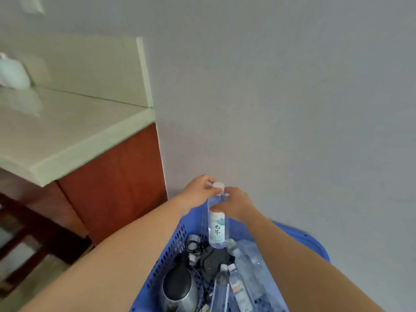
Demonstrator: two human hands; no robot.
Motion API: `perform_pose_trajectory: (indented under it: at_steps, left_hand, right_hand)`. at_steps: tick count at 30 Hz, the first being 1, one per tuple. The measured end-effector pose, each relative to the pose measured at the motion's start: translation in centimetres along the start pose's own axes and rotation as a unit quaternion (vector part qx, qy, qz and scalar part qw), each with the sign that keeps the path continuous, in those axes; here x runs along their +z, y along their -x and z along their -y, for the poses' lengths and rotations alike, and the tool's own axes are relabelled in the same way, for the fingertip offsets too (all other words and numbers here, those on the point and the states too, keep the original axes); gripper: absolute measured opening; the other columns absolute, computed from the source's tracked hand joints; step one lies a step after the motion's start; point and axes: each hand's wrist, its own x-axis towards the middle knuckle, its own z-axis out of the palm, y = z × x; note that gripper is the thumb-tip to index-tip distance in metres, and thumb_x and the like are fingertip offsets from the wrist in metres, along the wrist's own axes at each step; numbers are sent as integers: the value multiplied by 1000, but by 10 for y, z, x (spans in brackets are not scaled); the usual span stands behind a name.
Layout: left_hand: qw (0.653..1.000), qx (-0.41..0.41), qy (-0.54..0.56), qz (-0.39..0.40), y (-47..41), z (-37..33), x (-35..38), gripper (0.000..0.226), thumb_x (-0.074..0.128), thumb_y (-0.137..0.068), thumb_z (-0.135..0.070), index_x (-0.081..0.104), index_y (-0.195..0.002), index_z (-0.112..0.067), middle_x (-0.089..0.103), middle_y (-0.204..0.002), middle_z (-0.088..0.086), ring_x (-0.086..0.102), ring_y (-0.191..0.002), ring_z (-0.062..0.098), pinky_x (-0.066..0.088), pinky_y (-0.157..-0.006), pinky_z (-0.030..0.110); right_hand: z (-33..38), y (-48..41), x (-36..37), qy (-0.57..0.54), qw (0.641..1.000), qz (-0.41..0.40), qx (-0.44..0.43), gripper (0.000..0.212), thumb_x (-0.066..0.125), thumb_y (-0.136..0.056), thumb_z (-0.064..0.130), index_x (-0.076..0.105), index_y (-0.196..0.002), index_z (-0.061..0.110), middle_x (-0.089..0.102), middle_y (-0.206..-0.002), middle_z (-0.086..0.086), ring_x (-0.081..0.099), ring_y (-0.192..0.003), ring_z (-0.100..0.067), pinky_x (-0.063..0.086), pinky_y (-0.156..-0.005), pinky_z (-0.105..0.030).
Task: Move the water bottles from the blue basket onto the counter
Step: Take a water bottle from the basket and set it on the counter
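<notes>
A: What takes up most of the view?

B: A plain grey wall [292, 86]. To its left is a pale cream stone-topped table [67, 127] over reddish-brown cabinet fronts [117, 181].

A: And lower down?

B: A blue perforated plastic basket [171, 251] sits at the bottom edge, beside the wall and well below the table top. Inside it lie a steel kettle with a black lid [180, 287], several clear plastic water bottles on their sides [247, 264] and a tangle of black cables [209, 255].

A: Where are the hands?

B: Both meet on one clear water bottle with a white cap and pale label [217, 228] — it is upright, with its base low over the cables. I cannot tell whether it touches them. The right hand [237, 204] curls its fingers and thumb round the bottle's shoulder. The left hand [198, 188] pinches the cap with bent fingertips.
</notes>
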Motion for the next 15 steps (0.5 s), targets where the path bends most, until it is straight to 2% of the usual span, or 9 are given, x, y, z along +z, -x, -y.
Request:
perform_pose_trajectory:
  at_steps: [5,7,10,12,15]
  left_hand:
    - [997,36,32,-62,34,-57,-68,33,64,-92,-19,57,-121,-6,65,-112,10,57,-96,15,39,-64,15]
    - [996,35,34,-76,49,-74,-92,31,61,-93,-18,58,-123,-10,63,-113,3,56,-99,12,40,-69,16]
    - [996,22,22,-89,72,-89,-126,31,52,-91,-7,56,-121,-13,61,-109,2,53,-95,12,40,-72,21]
    - [996,17,4,-88,87,-94,-146,44,46,-88,6,49,-128,-11,61,-116,7,54,-98,13,43,-72,19]
    - [997,23,-7,-73,109,-100,-171,49,53,-86,7,44,-130,-13,60,-120,5,55,-107,14,45,-82,20]
  right_hand:
    - [88,20,-35,-17,997,-20,-71,43,76,-74,29,64,-112,16,62,-95,-2,58,-88,-20,43,-74,-27]
    - [117,27,-44,-19,995,-22,-99,41,76,-73,29,66,-110,16,62,-93,-1,57,-87,-20,45,-75,-28]
    - [159,34,-52,-26,990,-28,-139,36,78,-72,29,67,-104,16,61,-92,-1,58,-88,-21,45,-76,-27]
    - [185,36,-57,-40,985,-31,-164,34,79,-70,29,67,-100,16,62,-91,-1,61,-90,-22,46,-78,-30]
    - [221,41,-60,-59,978,-18,-197,46,81,-67,30,68,-108,12,63,-93,-2,62,-91,-23,48,-80,-33]
